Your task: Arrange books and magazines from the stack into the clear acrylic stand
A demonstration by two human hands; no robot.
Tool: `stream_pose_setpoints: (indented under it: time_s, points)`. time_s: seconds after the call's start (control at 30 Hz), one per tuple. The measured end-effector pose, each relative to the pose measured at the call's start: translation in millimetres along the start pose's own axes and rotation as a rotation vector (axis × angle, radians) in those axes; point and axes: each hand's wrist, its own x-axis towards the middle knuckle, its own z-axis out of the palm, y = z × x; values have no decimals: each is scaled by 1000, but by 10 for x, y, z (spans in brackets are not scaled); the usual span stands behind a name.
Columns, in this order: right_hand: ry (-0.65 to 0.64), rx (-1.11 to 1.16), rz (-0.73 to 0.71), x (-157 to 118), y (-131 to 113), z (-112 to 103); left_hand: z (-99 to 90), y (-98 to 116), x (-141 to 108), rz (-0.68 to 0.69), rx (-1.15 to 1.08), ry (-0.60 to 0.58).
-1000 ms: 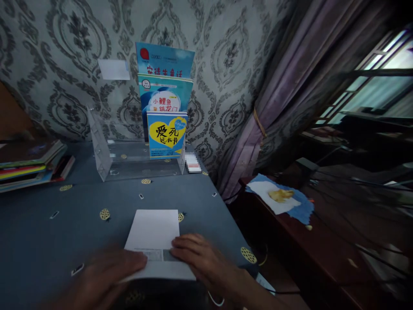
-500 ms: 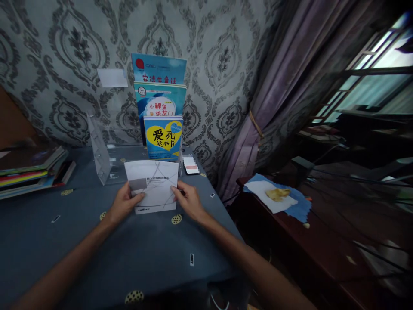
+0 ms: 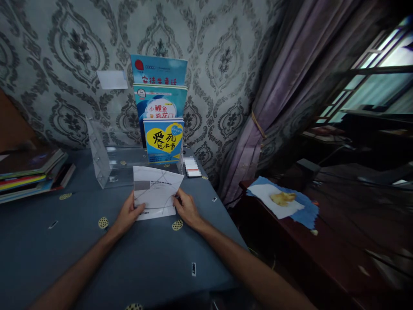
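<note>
Between my two hands I hold a white booklet (image 3: 156,193) with a grey block and printed lines on its cover, tilted up above the table. My left hand (image 3: 129,215) is closed on its left edge, thumb on the front. At the right edge, my right hand (image 3: 188,208) pinches it the same way. Just behind stands a clear acrylic rack (image 3: 100,157). In its right part three books rise in steps: a blue book with a yellow heart (image 3: 164,140) in front, a teal book (image 3: 160,101) behind it, and a blue book (image 3: 158,71) at the back.
A stack of books (image 3: 32,176) lies at the table's left. A phone (image 3: 192,167) with a blurred screen rests right of the rack. Beyond the table's (image 3: 155,258) right edge, a lower dark red surface (image 3: 290,241) bears a blue cloth (image 3: 308,215). A curtain (image 3: 248,129) hangs behind.
The booklet has shifted slightly right and down, and its top now slants and bends at the right. Both hands keep their hold. The whole view has moved a little.
</note>
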Motion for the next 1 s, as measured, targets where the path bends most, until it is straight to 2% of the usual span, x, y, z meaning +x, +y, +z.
stream_pose_setpoints:
  time_s: [0.17,0.37,0.53,0.67,0.83,0.93,1.0]
  points:
    - [26,4,-40,87,-17,-10,13,-52,66,69,-10,91]
    - [130,-55,-112,284,-58,-38,71,-58,257,189,49,192]
    - [127,-113,-127,330,-34,-27,119,-31,374,249,51,232]
    - [166,-140,-161,374,-45,-27,140,66,435,330,71,260]
    - [215,-122,-152,548,-150,-29,163,272,555,421,241,374]
    - [241,-95,-148,693,-236,-40,125,388,638,416,316,399]
    - [242,-116,-134,815,-292,-85,46,454,703,384,396,366]
